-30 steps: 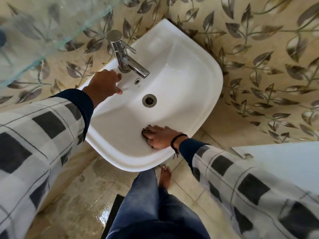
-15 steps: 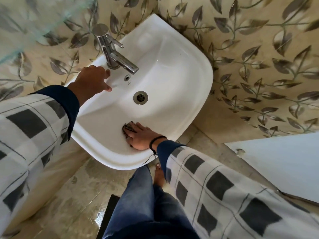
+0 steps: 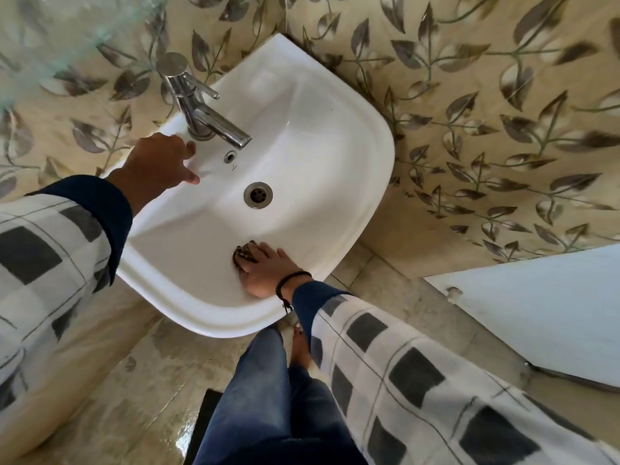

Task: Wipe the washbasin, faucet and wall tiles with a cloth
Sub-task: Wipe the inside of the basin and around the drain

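Observation:
A white washbasin (image 3: 322, 135) hangs in a corner between two walls of beige leaf-patterned tiles (image 3: 486, 95). A chrome faucet (image 3: 198, 105) stands on its back ledge, spout over the bowl. My left hand (image 3: 157, 166) rests on the ledge just left of the faucet base, fingers spread, holding nothing. My right hand (image 3: 265, 270) lies flat on the bowl's near inner wall, pressing a small dark cloth (image 3: 244, 253) against it. Only the cloth's edge shows past my fingertips. The drain (image 3: 257, 195) sits mid-bowl.
A glass shelf edge (image 3: 50, 31) juts out at the upper left above the faucet. A white panel (image 3: 536, 307) leans at the right. Below the basin are wet beige floor tiles (image 3: 141, 380), my jeans-clad leg, a bare foot and a dark mat (image 3: 204, 417).
My right hand has slid the cloth along the near inner wall of the bowl. The view has shifted a little. My left hand stays on the ledge by the faucet.

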`<state>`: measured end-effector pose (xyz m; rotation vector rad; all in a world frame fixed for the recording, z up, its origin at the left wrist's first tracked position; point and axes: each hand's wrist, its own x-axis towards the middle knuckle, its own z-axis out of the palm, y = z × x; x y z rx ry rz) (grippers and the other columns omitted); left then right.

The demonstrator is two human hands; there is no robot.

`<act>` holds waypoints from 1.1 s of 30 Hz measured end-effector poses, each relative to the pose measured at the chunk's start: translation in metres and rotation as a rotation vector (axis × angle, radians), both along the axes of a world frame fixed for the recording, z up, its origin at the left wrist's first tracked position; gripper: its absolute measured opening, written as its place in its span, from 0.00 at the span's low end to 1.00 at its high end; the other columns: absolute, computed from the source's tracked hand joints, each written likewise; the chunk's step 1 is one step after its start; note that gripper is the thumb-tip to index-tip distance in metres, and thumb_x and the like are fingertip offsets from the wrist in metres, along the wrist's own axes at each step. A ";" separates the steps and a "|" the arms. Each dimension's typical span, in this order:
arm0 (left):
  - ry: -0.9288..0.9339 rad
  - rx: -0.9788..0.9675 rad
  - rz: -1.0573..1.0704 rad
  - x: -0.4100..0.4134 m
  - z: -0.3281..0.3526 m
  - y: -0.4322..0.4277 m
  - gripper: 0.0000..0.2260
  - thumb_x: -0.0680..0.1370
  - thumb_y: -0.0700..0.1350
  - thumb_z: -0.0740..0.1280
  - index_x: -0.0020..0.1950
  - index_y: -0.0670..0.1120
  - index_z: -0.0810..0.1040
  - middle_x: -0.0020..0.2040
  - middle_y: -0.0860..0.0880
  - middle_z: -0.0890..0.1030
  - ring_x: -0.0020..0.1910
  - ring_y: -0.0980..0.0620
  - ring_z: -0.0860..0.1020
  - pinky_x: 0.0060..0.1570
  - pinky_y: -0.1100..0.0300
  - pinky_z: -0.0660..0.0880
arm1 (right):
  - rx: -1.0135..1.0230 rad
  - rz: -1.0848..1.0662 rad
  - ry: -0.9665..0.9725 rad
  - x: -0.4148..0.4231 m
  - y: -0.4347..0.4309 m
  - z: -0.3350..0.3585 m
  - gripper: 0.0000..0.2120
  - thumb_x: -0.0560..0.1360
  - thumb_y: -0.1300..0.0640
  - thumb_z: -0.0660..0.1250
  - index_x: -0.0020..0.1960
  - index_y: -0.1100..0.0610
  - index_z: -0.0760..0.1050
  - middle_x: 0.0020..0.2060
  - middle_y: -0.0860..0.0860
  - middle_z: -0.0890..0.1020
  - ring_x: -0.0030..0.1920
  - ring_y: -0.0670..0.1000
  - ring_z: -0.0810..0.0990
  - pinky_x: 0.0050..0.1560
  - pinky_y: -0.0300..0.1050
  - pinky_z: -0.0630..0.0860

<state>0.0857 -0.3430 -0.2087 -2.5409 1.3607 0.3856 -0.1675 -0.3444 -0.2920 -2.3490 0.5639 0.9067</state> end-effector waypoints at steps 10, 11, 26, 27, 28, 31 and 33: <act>0.017 0.032 -0.021 0.001 0.004 0.001 0.28 0.71 0.57 0.72 0.68 0.47 0.73 0.56 0.44 0.78 0.56 0.40 0.75 0.50 0.51 0.71 | -0.414 -0.044 0.112 -0.022 -0.074 0.002 0.28 0.81 0.51 0.50 0.81 0.50 0.51 0.81 0.52 0.49 0.80 0.57 0.47 0.77 0.59 0.45; 0.014 0.034 -0.026 0.000 0.006 0.000 0.28 0.71 0.57 0.72 0.67 0.47 0.73 0.56 0.44 0.78 0.56 0.41 0.75 0.51 0.51 0.71 | -0.358 -0.062 0.076 -0.018 -0.052 0.000 0.28 0.81 0.51 0.51 0.81 0.51 0.52 0.81 0.53 0.48 0.79 0.58 0.47 0.77 0.59 0.46; -0.052 0.101 -0.086 -0.006 0.011 -0.003 0.28 0.75 0.57 0.68 0.71 0.45 0.69 0.60 0.43 0.76 0.58 0.42 0.75 0.50 0.52 0.71 | 0.041 -0.030 -0.268 0.060 0.009 -0.032 0.25 0.84 0.44 0.44 0.80 0.42 0.45 0.81 0.45 0.43 0.80 0.50 0.41 0.78 0.57 0.42; -0.048 0.102 -0.083 -0.003 0.008 -0.001 0.30 0.75 0.58 0.68 0.72 0.46 0.67 0.60 0.43 0.75 0.58 0.42 0.75 0.48 0.52 0.70 | -0.030 -0.007 -0.275 0.066 0.000 -0.038 0.25 0.84 0.45 0.44 0.80 0.42 0.46 0.81 0.45 0.44 0.80 0.51 0.42 0.78 0.58 0.43; -0.037 0.097 -0.071 -0.002 0.004 0.001 0.31 0.74 0.59 0.68 0.72 0.47 0.66 0.60 0.44 0.75 0.57 0.41 0.75 0.47 0.52 0.69 | -0.110 0.006 -0.279 0.069 -0.012 -0.045 0.25 0.84 0.45 0.45 0.80 0.42 0.48 0.81 0.46 0.44 0.80 0.51 0.42 0.78 0.59 0.44; -0.006 0.070 -0.042 0.004 -0.003 0.002 0.31 0.74 0.59 0.68 0.73 0.48 0.66 0.60 0.44 0.74 0.56 0.42 0.75 0.47 0.52 0.68 | -0.364 0.024 -0.284 0.073 -0.065 -0.062 0.26 0.83 0.48 0.50 0.80 0.45 0.52 0.81 0.51 0.47 0.80 0.55 0.45 0.76 0.61 0.47; 0.006 0.075 -0.057 0.007 -0.005 0.001 0.31 0.75 0.58 0.68 0.75 0.51 0.63 0.64 0.45 0.71 0.59 0.42 0.74 0.52 0.51 0.69 | -0.428 0.018 -0.268 0.075 -0.099 -0.066 0.26 0.83 0.48 0.49 0.80 0.45 0.50 0.81 0.50 0.46 0.80 0.56 0.45 0.76 0.63 0.47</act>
